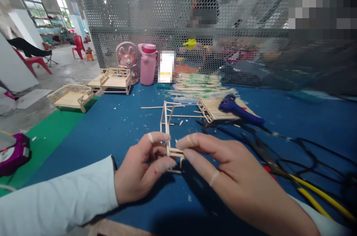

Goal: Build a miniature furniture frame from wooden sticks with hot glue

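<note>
While both hands work over the blue table surface, whatever text sits on the phone, up and to the left of the blue glue gun, is blocked out by blurring. Green print runs along the bundle of wrapped wooden sticks just behind the glue gun, too smeared to read.

The stick frame is left of the glue gun and nearer the person. It is pale, bare wood, thin and open: long rails lead away from the hands to an upright rectangular end, with short crosspieces at the near end. The left hand is curled, thumb and forefinger nearly together around the frame's near corner. The right hand pinches the end of a short crosspiece between thumb and forefinger. Pale bands wrap fingers on both.

Beneath the glue gun lies a slatted wooden panel; yellow-handled pliers lie to its right, closer to the person.
</note>
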Demonstrator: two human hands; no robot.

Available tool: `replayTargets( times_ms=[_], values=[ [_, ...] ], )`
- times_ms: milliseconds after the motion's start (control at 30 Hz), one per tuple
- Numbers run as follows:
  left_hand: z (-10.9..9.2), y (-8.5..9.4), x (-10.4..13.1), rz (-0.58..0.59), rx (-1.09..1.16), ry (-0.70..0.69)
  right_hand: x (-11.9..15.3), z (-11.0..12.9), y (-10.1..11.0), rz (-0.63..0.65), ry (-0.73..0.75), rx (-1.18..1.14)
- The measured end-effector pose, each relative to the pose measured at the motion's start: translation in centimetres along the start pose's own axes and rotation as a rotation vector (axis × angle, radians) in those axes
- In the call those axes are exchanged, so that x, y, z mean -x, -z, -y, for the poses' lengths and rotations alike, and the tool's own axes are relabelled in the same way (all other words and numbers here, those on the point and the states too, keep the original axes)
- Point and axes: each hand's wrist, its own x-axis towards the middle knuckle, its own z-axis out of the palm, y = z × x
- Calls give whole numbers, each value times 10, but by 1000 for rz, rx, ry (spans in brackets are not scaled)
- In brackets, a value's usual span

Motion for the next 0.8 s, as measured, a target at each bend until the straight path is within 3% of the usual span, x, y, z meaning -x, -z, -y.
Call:
replayTargets(
  times_ms=[300, 633, 800],
  values=[
    [-1, 0, -1, -54, -156, -25, 3, 4, 2, 32, -87, -36],
    [-9, 2, -3, -32, -288, -68, 0, 3, 2, 11, -94, -64],
    [-10, 2, -3, -59, -348, -128, 2, 2, 1, -10, -102, -189]
  ],
)
